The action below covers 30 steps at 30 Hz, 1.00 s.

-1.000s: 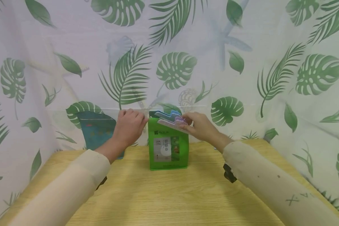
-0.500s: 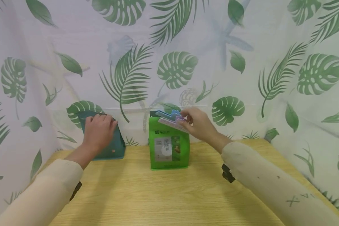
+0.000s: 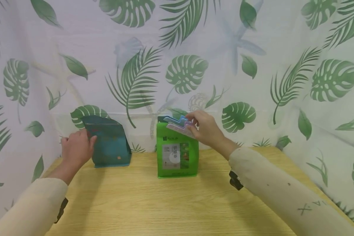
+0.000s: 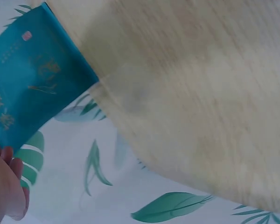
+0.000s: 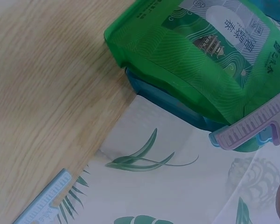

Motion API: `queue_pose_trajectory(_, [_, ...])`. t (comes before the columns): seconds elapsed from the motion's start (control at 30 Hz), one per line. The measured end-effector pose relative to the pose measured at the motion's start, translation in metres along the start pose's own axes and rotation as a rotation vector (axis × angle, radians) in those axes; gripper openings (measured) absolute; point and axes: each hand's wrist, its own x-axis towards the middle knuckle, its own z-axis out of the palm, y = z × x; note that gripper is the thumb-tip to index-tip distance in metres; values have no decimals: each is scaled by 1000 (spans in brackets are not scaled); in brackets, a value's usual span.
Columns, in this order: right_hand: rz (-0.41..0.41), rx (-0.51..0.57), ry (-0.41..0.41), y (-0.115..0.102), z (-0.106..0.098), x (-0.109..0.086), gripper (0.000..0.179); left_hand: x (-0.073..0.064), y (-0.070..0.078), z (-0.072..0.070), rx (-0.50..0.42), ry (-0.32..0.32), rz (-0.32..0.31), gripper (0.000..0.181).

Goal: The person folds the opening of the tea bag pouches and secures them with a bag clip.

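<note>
My left hand (image 3: 76,147) hangs at the upper left side of a teal pouch (image 3: 111,144), overlapping its edge in the head view. Its fingers are loosely bent around nothing, and in the left wrist view the fingertips (image 4: 16,168) show below the pouch's top corner. At the centre stands a green tea bag (image 3: 165,134). A purple bag clip (image 3: 178,128) slants across its top, with a blue bag clip (image 3: 177,121) close behind. My right hand (image 3: 206,127) pinches the right ends of these clips, thumb at the purple one and fingers at the blue one.
Behind the green bag a dark teal bag (image 5: 168,100) shows in the right wrist view. Another light blue clip (image 5: 44,198) lies by the wooden table's (image 3: 177,203) back edge. A leaf-patterned sheet (image 3: 177,39) hangs close behind and at the sides.
My left hand has moved left from beside the green bag, across the front of the teal pouch, to its left side. My right hand has stayed at the clips.
</note>
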Motion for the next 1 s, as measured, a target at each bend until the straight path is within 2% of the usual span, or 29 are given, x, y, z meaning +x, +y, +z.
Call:
queue_pose_trajectory(0.17, [4,-5,-45,-1,-1,2,28,-5,-13,6,-46,-103,-134,49])
queue_pose_trajectory(0.27, [2,-27,-101,-3,-1,4,26,-7,-19,11,-68,-160,-185,53])
queue_pose_trajectory(0.4, [-26,-70,-170,-3,0,7,25,-8,-26,20,-84,-249,-200,59])
queue_pose_trajectory(0.57, [-64,-113,-184,-3,-1,6,22,-8,-25,32,-119,-330,-168,63])
queue_pose_trajectory(0.7, [-66,-130,-197,-2,-2,3,21,-11,-23,37,-167,-334,-147,58])
queue_pose_trajectory(0.83, [-69,-140,-193,-2,-4,2,22,-12,-23,42,-205,-294,-141,52])
queue_pose_trajectory(1.0, [-98,-134,-170,-1,-5,0,21,-15,-25,50,-229,-260,-71,45])
